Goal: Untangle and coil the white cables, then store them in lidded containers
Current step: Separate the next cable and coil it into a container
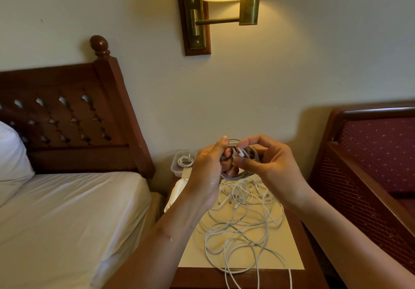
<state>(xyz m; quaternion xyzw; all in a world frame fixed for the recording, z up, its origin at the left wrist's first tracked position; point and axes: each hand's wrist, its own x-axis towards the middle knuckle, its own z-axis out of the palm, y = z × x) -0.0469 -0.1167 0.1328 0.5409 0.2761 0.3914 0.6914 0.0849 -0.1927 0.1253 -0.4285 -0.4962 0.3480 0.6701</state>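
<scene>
Both hands hold a coiled white cable (237,177) up over the nightstand (199,255). The left hand (207,171) has its fingers curled through the loops, thumb on top. The right hand (267,162) pinches the cable's plug (240,153) between thumb and fingertips, right against the coil. A tangle of white cables (242,221) lies below. A clear container (175,169) at the back holds another small coil (185,160).

wood, plastic, brass

smooth matt plastic sheathes the white cables (242,221); the container (176,169) is clear plastic. the rim of the nightstand (202,278) is glossy dark wood, its top pale and matt. the lamp (248,10) is shiny brass.
</scene>
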